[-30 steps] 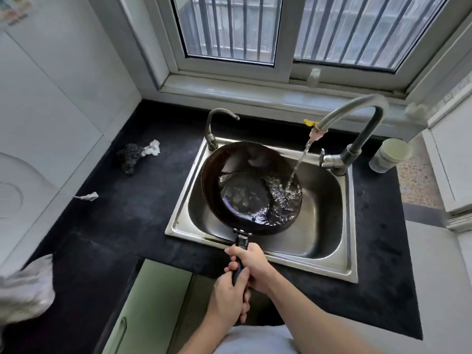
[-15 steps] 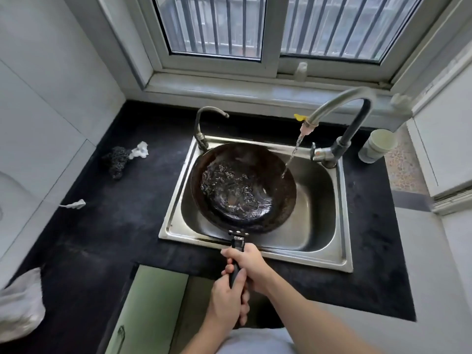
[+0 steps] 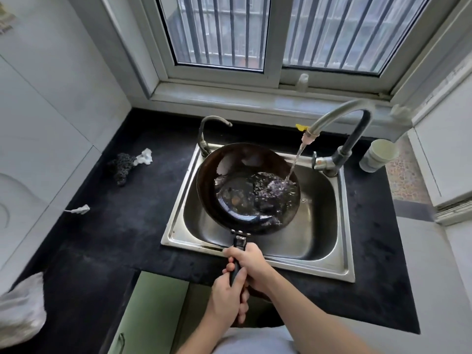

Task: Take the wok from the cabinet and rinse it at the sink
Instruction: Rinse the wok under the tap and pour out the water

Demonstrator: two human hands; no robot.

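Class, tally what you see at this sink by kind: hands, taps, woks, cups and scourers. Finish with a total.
hands: 2 (left hand, right hand)
taps: 2 (big tap, small tap)
wok: 1
cup: 1
scourer: 1
total: 7

Barred window (image 3: 281, 34) (daylight behind), white tiled wall (image 3: 51, 103), black countertop (image 3: 122, 213), green cabinet door (image 3: 150, 315).

Faucet (image 3: 339, 123) over sink's (image 3: 347, 226) right side
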